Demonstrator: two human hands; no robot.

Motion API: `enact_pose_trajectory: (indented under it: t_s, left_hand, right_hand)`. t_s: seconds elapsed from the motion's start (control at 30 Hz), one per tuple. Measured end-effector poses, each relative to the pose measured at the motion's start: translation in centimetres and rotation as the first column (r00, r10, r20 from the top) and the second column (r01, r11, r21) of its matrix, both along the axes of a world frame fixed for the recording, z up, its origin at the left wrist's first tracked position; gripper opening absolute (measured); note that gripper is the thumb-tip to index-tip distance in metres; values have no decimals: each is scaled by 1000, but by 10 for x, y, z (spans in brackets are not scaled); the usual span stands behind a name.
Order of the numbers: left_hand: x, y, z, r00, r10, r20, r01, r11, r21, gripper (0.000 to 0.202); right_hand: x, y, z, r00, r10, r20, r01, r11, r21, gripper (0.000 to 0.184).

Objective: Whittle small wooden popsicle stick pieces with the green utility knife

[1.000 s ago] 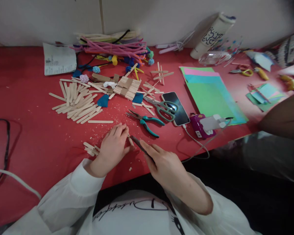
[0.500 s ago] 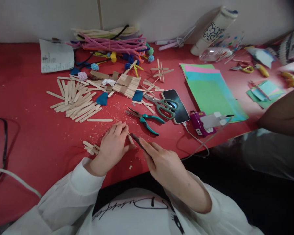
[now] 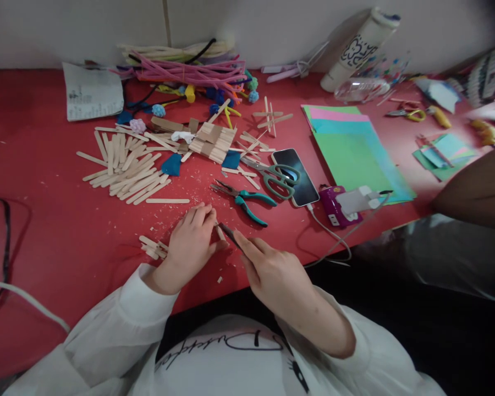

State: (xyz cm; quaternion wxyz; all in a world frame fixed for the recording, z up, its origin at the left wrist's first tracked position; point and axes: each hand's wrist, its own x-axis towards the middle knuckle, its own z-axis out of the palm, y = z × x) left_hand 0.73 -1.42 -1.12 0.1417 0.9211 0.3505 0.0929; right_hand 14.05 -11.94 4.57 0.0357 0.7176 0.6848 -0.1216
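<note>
My left hand [image 3: 192, 242] is closed on a wooden craft stick [image 3: 220, 232], pressing it against the red table [image 3: 37, 231]; only a short end shows past the fingers. In my right hand [image 3: 274, 269] is a dark, narrow knife [image 3: 230, 233], its tip touching or very close to that stick. The handle is hidden in my palm. Small wood shavings are scattered around my left hand. Beside my left wrist lies a little heap of short cut stick pieces [image 3: 152, 247]. One whole stick [image 3: 167, 201] rests just beyond my fingers.
Teal-handled pliers [image 3: 247, 202], green-handled scissors [image 3: 278, 180] and a phone [image 3: 296, 177] lie ahead. A pile of craft sticks [image 3: 124, 168] is at left, pipe cleaners [image 3: 190, 74] behind. Coloured paper [image 3: 346, 154], a purple box [image 3: 337, 206] and a white bottle [image 3: 358, 52] are rightward. Another person's arm [image 3: 474, 187] is at right.
Hands, stick and knife keep nearly the same places. The knife tip has shifted very slightly, and the whole view has moved a little.
</note>
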Motion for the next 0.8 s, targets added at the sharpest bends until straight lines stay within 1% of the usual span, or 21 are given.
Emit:
enact_pose_trajectory:
  t_s: [0.4, 0.63, 0.8]
  left_hand:
    - [0, 1, -1, 1000, -2, -9, 2, 1000, 21, 49]
    - [0, 0, -2, 1000, 0, 3, -1, 999, 38, 54]
    - [0, 0, -2, 1000, -2, 6, 2, 999, 49, 52]
  right_hand:
    - [0, 1, 0, 1000, 6, 29, -7, 1000, 21, 49]
    - [-2, 0, 3, 999, 1, 36, 0, 999, -33, 49]
    - [-3, 1, 4, 998, 1, 56, 2, 998, -65, 49]
